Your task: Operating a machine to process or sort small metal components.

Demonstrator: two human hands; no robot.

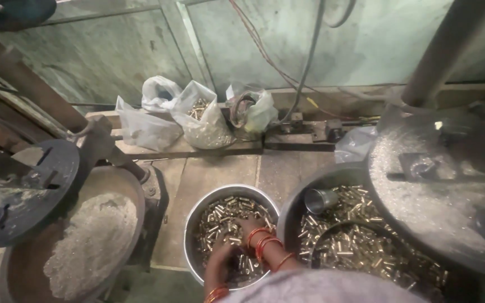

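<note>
A round steel bowl full of small brass tubes sits on the floor in front of me. My left hand and my right hand are both down in the bowl among the brass pieces, wrists wearing red and orange bangles. The fingers are buried in the pile, so whether they grip anything is unclear. Right of the bowl, a larger metal basin holds many more brass tubes and a small steel cup.
A wide pan of pale metal shavings stands at left under a dark machine disc. Clear plastic bags of brass parts rest on a wooden ledge by the wall. A shavings-covered machine table and steel column rise at right.
</note>
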